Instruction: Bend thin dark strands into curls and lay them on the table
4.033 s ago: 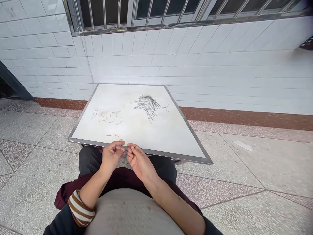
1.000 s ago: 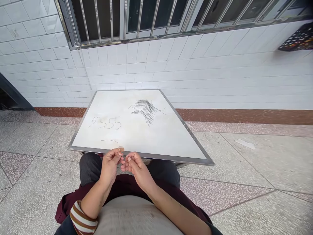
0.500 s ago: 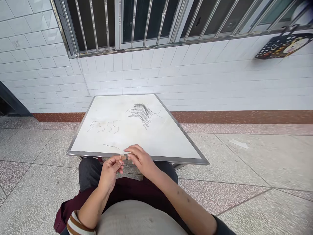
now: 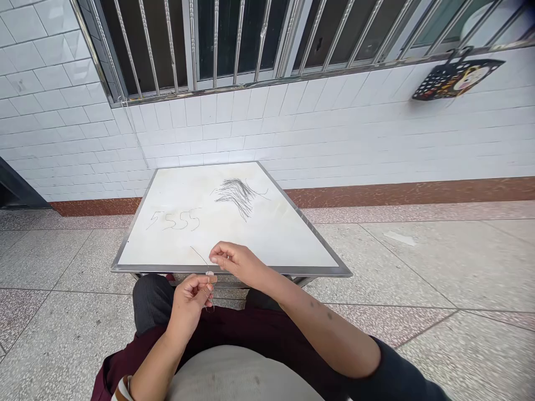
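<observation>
Near the front edge of the white table (image 4: 292, 245), my left hand (image 4: 190, 298) pinches a small pale piece (image 4: 209, 273) with a thin dark wire (image 4: 199, 255) rising from it. A tan wrap covers one fingertip of that hand. More thin strand hangs under the fingers. Just above and to the right, my right hand (image 4: 234, 259) has its thumb and fingertips pressed together; whatever they hold is too small to make out. On the tabletop lies a bunch of dark wires (image 4: 238, 195). Left of it are thin bent pieces shaped like several fives (image 4: 175, 220).
The table stands against a white tiled wall (image 4: 355, 133) below a barred window (image 4: 234, 50). A patterned bag (image 4: 455, 81) hangs at the upper right. A pale scrap (image 4: 400, 238) lies on the floor right of the table. My knees are under the table's front edge.
My right hand has risen slightly, and its fingers have closed together. My left hand has lowered a little, and the wire above it now slants more steeply. The view has shifted slightly.
</observation>
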`<state>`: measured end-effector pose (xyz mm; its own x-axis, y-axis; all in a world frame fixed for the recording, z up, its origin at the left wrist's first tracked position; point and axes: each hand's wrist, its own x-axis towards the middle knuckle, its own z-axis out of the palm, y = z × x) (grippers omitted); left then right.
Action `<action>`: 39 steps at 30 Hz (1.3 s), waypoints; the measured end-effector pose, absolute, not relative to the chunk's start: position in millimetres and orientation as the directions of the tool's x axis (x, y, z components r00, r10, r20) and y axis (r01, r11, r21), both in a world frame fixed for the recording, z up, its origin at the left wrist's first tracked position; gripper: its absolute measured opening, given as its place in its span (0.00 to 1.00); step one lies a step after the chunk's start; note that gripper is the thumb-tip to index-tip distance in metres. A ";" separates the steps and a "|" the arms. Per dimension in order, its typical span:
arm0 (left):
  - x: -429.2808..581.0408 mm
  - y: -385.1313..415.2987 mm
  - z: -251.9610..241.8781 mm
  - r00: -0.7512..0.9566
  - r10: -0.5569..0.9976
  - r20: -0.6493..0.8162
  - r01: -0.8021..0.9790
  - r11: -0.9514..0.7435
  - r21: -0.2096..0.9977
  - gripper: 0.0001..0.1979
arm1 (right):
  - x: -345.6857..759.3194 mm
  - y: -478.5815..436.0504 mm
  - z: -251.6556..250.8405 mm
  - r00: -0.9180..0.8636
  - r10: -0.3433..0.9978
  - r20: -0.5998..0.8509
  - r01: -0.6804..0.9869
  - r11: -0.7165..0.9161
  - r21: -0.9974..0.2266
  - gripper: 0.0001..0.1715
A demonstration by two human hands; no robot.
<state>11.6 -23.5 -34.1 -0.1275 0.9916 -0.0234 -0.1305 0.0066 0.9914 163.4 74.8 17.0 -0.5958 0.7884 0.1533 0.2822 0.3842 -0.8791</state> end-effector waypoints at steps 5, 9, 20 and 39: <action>11.3 -21.9 -36.6 -0.070 0.998 0.006 -0.026 -0.008 1.000 0.12 | 157.2 65.9 4.5 -0.660 0.746 -0.093 0.098 -0.037 -0.994 0.16; 11.6 -22.5 -29.5 -0.033 0.999 0.012 0.003 -0.012 1.000 0.14 | 155.7 65.2 -0.7 -0.661 0.739 -0.128 0.017 -0.156 -0.988 0.16; 14.2 -23.4 -19.3 0.165 0.982 -0.087 -0.286 0.132 0.949 0.16 | 165.6 76.7 -12.2 -0.853 0.501 -0.144 -0.141 -0.488 -0.862 0.22; 20.4 -31.6 -1.1 0.254 0.963 -0.092 -0.430 0.197 0.881 0.14 | 163.0 66.2 -10.1 -0.836 0.548 -0.010 -0.327 -0.514 -0.793 0.20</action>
<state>20.4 -31.6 -1.1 0.2537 0.9629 -0.0916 -0.4298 0.1971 0.8811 163.0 66.2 -10.1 -0.8364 0.5480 -0.0102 -0.3270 -0.5139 -0.7930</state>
